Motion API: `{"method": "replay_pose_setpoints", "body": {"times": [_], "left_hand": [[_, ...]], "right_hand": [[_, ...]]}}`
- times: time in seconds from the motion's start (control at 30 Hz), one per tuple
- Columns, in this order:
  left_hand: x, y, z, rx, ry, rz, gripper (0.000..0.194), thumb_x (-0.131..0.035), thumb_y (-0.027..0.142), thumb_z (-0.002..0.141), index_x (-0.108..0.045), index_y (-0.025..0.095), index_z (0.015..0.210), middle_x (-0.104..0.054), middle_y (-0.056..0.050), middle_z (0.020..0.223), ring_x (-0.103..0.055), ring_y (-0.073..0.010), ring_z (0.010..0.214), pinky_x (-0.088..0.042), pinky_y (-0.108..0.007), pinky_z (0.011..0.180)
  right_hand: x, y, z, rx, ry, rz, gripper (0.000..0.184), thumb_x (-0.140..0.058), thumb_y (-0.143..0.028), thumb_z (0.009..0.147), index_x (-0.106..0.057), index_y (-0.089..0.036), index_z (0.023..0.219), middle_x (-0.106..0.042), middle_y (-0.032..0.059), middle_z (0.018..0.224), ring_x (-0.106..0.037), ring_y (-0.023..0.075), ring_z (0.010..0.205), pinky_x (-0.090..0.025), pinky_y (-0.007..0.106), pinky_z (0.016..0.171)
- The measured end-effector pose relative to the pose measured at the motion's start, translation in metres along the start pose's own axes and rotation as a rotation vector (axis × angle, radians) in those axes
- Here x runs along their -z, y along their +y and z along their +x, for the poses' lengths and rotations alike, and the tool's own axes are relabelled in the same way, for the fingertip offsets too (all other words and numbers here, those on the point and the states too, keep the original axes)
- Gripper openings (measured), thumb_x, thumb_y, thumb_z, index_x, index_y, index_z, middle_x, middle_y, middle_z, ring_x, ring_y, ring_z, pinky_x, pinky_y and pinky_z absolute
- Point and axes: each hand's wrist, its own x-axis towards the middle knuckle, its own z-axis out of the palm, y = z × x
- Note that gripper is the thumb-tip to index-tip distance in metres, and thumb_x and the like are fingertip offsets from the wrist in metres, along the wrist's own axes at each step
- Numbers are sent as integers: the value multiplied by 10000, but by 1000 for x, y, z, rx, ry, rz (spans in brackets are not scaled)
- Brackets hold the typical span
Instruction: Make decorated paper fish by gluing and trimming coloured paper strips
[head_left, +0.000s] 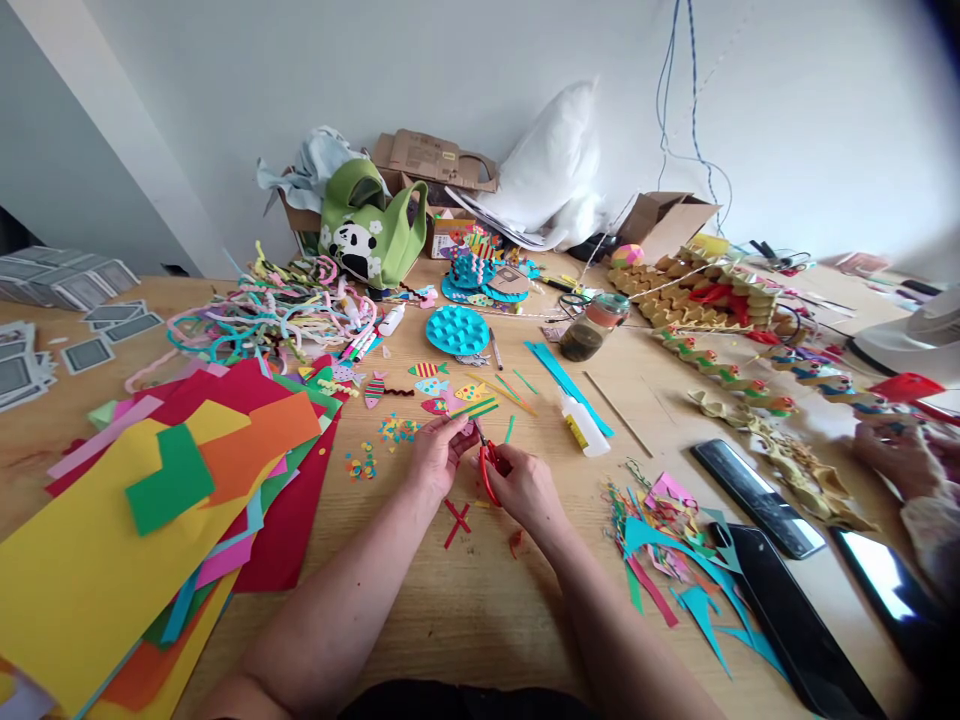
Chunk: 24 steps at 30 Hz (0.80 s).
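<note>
My right hand [529, 488] is wrapped round red-handled scissors [489, 478], whose blades point away from me toward my left fingers. My left hand [436, 455] pinches a small pinkish piece of paper [469, 428] beside the blade tips; its outline is partly hidden by the fingers. Just beyond the fingertips are green and yellow paper strips [480, 407]. Patterned paper fish, one of them striped red and yellow [428, 370], lie farther off. Left of my left hand are small coloured paper dots [361, 462]. Crossed red strips [457, 522] rest nearer me.
Coloured paper sheets [82, 510] pile up at left, below tangled pipe cleaners [255, 310]. A glue bottle [585, 425], a glass jar [595, 328] and a blue scalloped disc [457, 331] stand ahead. Paper scraps [660, 540] and phones [757, 497] lie at right, near another person's hand [900, 455].
</note>
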Motion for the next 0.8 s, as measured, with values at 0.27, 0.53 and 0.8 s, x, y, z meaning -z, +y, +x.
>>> {"method": "replay_pose_setpoints", "body": {"times": [0.27, 0.53, 0.8], "left_hand": [[0, -1, -1, -18, -3, 15, 188, -798, 173, 562, -661, 126, 683, -681, -34, 655, -672, -170, 681, -522, -301, 719], [0, -1, -1, -8, 5, 17, 213, -801, 177, 552, -667, 127, 710, -690, -42, 680, -662, -163, 664, -516, -308, 718], [0, -2, -2, -1, -11, 9, 223, -796, 166, 560, -666, 118, 734, -707, -65, 733, -669, -170, 695, -514, -310, 737]], "right_hand": [[0, -1, 0, 3, 11, -17, 355, -472, -459, 857, -566, -182, 656, -585, 13, 563, -462, 106, 478, -290, 222, 503], [0, 0, -1, 3, 4, -30, 316, -491, -424, 851, -579, -182, 667, -602, 19, 579, -494, 116, 494, -292, 226, 514], [0, 0, -1, 1, 7, -41, 307, -496, -414, 850, -592, -180, 675, -610, 18, 585, -509, 116, 499, -295, 226, 519]]}}
